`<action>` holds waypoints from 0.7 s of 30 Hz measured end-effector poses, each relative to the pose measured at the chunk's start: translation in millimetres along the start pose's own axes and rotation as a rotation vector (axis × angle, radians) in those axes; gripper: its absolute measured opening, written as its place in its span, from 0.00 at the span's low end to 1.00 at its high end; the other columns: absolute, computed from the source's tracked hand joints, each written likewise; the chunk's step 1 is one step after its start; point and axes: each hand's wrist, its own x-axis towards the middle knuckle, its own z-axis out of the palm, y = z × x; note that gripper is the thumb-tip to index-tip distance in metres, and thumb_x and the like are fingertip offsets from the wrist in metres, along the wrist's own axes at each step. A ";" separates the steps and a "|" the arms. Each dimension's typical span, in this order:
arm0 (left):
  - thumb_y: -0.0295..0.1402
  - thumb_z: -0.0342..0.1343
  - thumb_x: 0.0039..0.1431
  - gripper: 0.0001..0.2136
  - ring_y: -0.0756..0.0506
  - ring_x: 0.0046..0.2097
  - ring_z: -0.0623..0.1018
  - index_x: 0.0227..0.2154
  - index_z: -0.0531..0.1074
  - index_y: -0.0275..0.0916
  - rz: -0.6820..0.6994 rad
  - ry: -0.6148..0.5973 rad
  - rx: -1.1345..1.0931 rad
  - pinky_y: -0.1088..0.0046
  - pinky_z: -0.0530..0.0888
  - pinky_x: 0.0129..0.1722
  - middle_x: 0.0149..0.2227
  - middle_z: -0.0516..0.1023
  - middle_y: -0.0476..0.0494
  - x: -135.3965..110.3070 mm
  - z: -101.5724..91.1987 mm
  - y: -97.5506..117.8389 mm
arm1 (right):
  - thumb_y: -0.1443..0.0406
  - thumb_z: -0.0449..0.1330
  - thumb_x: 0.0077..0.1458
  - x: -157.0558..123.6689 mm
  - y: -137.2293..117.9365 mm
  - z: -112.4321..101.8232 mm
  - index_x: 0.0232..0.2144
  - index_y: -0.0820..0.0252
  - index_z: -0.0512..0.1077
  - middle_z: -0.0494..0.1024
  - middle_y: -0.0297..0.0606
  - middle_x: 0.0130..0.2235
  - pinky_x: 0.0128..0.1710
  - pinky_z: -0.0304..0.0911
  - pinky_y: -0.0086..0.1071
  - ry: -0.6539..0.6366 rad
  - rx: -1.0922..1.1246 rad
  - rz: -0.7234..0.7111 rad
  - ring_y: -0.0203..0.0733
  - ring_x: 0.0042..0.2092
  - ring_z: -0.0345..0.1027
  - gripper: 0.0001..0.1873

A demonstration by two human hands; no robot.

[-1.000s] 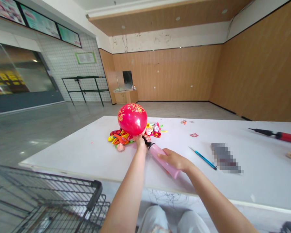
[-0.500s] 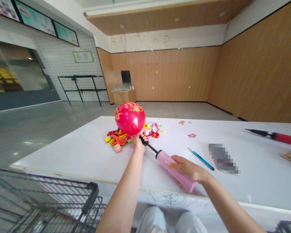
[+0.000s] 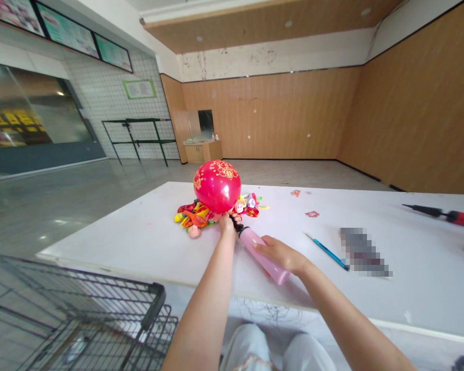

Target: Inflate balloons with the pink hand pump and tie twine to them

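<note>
Both hands gripping near mid-frame, bare arms reaching in from below.
The left forearm (image 3: 209,296) climbs steeply from the bottom edge, left of centre, to the left hand (image 3: 227,221), fingers curled in at the frame's middle. The right forearm (image 3: 342,306) slants up from the lower right; the right hand (image 3: 279,253) sits lower, digits wrapped leftward.

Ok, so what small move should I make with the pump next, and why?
I'd probably draw the pink barrel back with your right hand, your left hand steady where the red balloon meets the black end. The barrel sits right up against that end, no rod showing, so it looks pushed in and likely needs drawing back before another stroke.
</note>
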 end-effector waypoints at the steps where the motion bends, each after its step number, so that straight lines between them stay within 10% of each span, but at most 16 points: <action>1: 0.24 0.45 0.57 0.08 0.56 0.14 0.59 0.24 0.57 0.39 -0.007 0.003 -0.014 0.82 0.53 0.13 0.17 0.57 0.55 1.1 0.3 0.7 | 0.49 0.54 0.57 -8.5 3.9 -3.4 0.41 0.60 0.65 0.75 0.39 0.31 0.22 0.65 0.31 -0.034 0.027 -0.006 0.40 0.25 0.70 0.21; 9: 0.27 0.49 0.57 0.07 0.55 0.15 0.60 0.24 0.58 0.40 0.032 -0.020 -0.113 0.82 0.55 0.13 0.18 0.57 0.56 7.6 1.6 6.1 | 0.39 0.54 0.50 -61.1 18.8 -24.1 0.39 0.55 0.61 0.68 0.29 0.22 0.20 0.60 0.29 -0.154 0.151 0.061 0.39 0.23 0.67 0.29; 21: 0.27 0.45 0.63 0.10 0.55 0.16 0.61 0.24 0.57 0.39 0.034 -0.105 -0.015 0.82 0.58 0.15 0.18 0.59 0.54 -9.0 0.0 -1.8 | 0.52 0.50 0.62 15.0 -16.7 0.2 0.41 0.62 0.65 0.75 0.41 0.32 0.34 0.64 0.35 0.009 -0.105 -0.022 0.42 0.31 0.70 0.19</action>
